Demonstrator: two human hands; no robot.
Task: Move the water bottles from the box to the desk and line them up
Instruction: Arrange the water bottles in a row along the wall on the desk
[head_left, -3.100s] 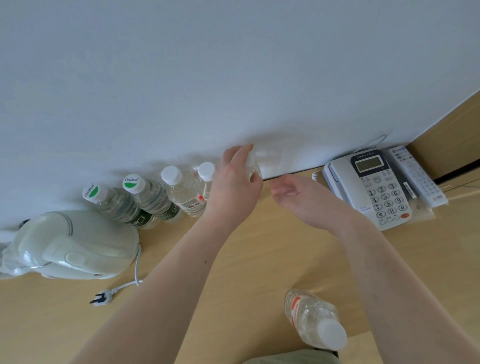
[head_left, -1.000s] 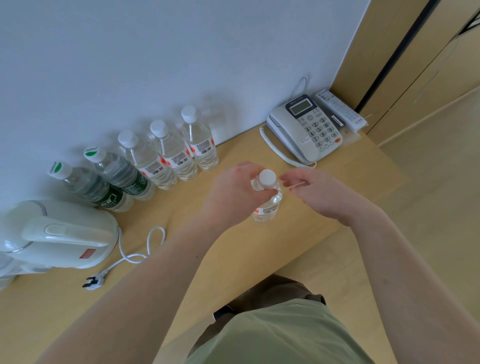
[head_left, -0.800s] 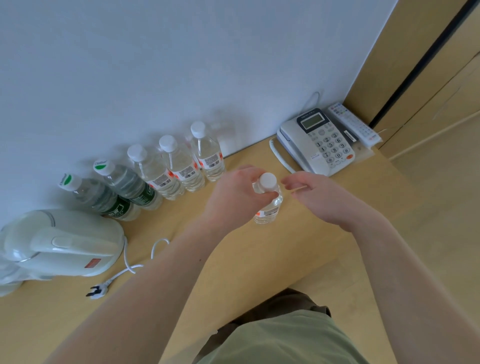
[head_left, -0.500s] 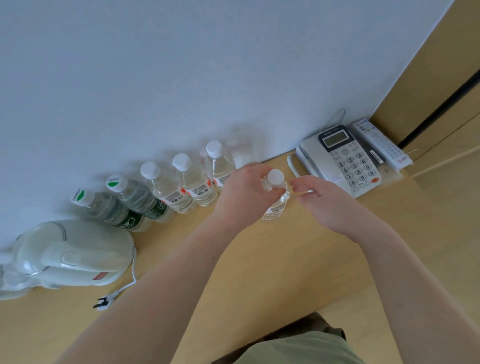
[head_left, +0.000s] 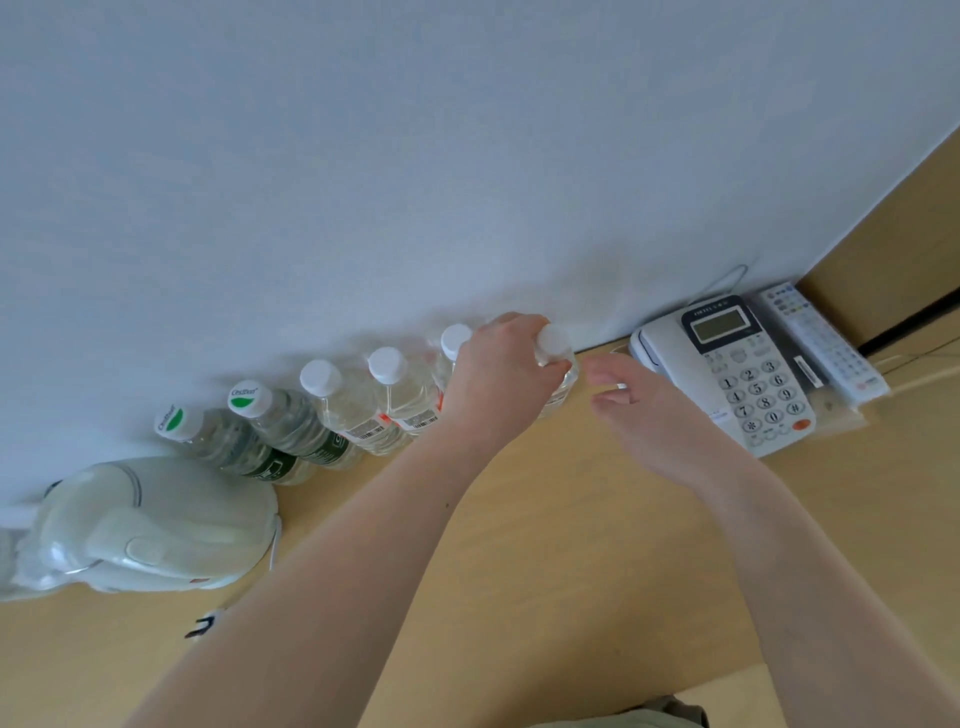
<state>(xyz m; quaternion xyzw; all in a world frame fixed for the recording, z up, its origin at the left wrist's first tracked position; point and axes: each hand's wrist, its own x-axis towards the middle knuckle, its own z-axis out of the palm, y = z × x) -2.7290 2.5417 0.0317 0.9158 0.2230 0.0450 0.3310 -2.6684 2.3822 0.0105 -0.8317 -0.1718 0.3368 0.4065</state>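
**Sixth bottle at the end of the row by the wall**

Nearest the camera, at 6 o'clock, a strip of olive-green clothing (head_left: 639, 714) shows at the lower edge, with both bare forearms reaching away over the light wooden desk (head_left: 545, 561). At 8 o'clock a black plug (head_left: 200, 627) lies on the desk, and beyond it, toward 9 o'clock, sits a white electric kettle (head_left: 145, 525).

Farther out, the right hand (head_left: 644, 415) hovers just right of the bottle in play, fingers loosely spread and holding nothing, not touching it. The left hand (head_left: 501, 379) is wrapped round the neck and shoulder of a clear water bottle (head_left: 558, 374) with a white cap, at about 12 o'clock. Whether its base rests on the desk cannot be told.

Left of it, five bottles stand in a row along the wall: three white-capped bottles (head_left: 387, 395) with red-and-white labels, then two green-labelled bottles (head_left: 291, 431) whose caps carry a green mark. The held bottle sits just beside the nearest white-capped one, at the row's right end.

At 2 o'clock a white desk telephone (head_left: 727, 364) with keypad and display rests against the white wall (head_left: 415, 156), and a remote control (head_left: 821, 343) lies touching its right side.
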